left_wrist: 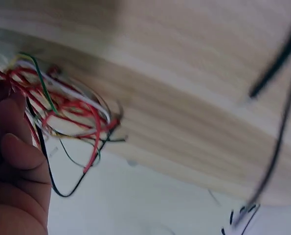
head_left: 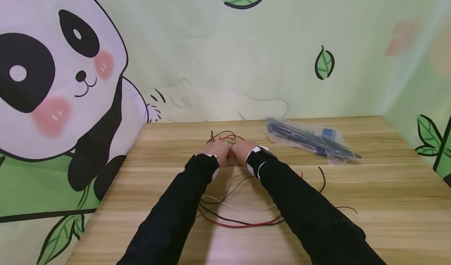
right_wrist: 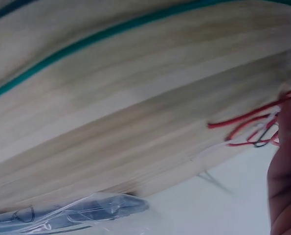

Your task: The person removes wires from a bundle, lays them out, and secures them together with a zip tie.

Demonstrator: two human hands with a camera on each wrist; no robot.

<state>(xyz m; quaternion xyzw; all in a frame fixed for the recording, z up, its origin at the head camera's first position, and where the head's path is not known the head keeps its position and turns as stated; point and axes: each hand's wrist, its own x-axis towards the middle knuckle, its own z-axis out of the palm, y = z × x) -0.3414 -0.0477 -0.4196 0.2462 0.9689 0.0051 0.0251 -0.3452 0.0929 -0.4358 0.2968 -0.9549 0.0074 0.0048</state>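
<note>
Both hands meet over a tangled bundle of thin wires [left_wrist: 72,104], mostly red with some green, white, yellow and black, toward the back of the table. My left hand [head_left: 220,152] pinches the bundle with curled fingers at its edge in the left wrist view. My right hand [head_left: 243,150] grips the bundle from the other side; red wire ends [right_wrist: 243,117] stick out past its fingers in the right wrist view. In the head view, the middle of the bundle is partly hidden by the hands. Below the forearms, long loose wires curve across the table, among them a red wire [head_left: 239,226] and a white wire [head_left: 243,210].
A clear plastic bag [head_left: 310,139] of long dark strips, resembling cable ties, lies at the back right of the wooden table [head_left: 387,159]. Behind the table hangs a printed backdrop [head_left: 246,61]. A black wire end [head_left: 323,177] pokes out beyond the right sleeve.
</note>
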